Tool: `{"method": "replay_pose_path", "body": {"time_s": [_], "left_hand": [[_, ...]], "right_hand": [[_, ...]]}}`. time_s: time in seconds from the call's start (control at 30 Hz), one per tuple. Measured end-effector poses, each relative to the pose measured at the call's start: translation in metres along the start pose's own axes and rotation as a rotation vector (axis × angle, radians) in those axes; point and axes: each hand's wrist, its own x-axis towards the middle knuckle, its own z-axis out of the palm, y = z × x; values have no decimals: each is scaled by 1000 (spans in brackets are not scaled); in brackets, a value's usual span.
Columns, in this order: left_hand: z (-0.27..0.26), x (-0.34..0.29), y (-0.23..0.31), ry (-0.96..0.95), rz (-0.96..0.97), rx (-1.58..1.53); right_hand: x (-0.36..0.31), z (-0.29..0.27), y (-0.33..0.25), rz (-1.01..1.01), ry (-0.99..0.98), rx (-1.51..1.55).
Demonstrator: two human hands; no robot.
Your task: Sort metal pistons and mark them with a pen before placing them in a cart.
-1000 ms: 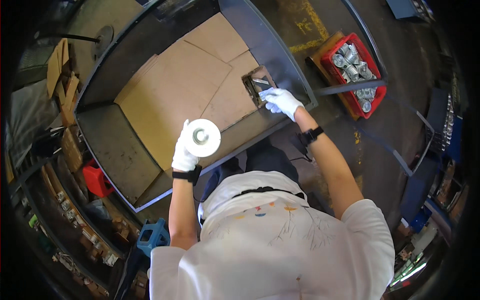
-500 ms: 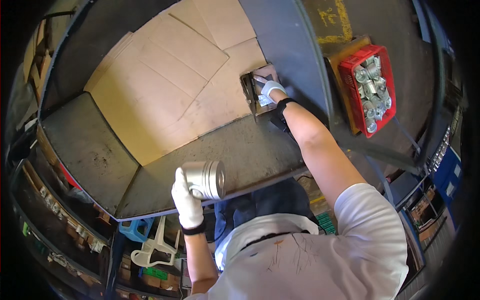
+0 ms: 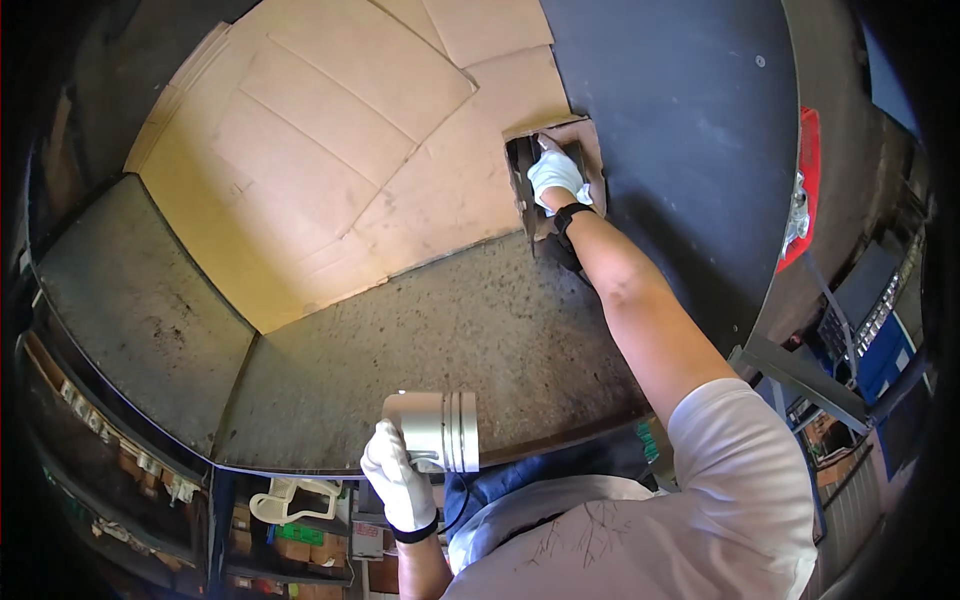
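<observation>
My left hand, in a white glove and black wristband, holds a silver engine piston on its side by the skirt end. Its ring grooves face right, and it hangs over the front edge of the dark worktop. At the back right, my right hand is inside a small open cardboard box and also wears a white glove, with bare skin showing at a fingertip. Its fingers are bent over dark, flat items in the box. What they grip is hidden.
Brown cardboard sheets cover the worktop's far part. The stained bench surface lies in front, with a dark panel on the right. Past that panel, a red crate holds metal parts. A white plastic stool stands below left.
My right hand has gone deeper into the box and its fingers have bent more. The view has shifted nearer the bench. My left hand still holds the piston, now lower in the picture.
</observation>
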Motion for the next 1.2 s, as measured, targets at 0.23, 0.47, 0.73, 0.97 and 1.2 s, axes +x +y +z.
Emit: {"method": "replay_pose_path", "body": {"time_s": [0.23,0.47,0.73,0.97,1.2], "left_hand": [[-19,-13,-15,-41,55,-83],[-47,-31,-17,19,135,-192],[-105,-59,15,-176,143,-345],[-138,-45,8,-41,938,-108],[-175,-54,39,-364,428,-479]], "right_hand": [[-60,-22,-23,-263,-42,-364],[-118,-53,-37,-177,-202,-215],[-241,-115,-13,-223,-741,582],[-404,-155,12,-696,-937,450],[-598,-162,50,-838,-573,180]]}}
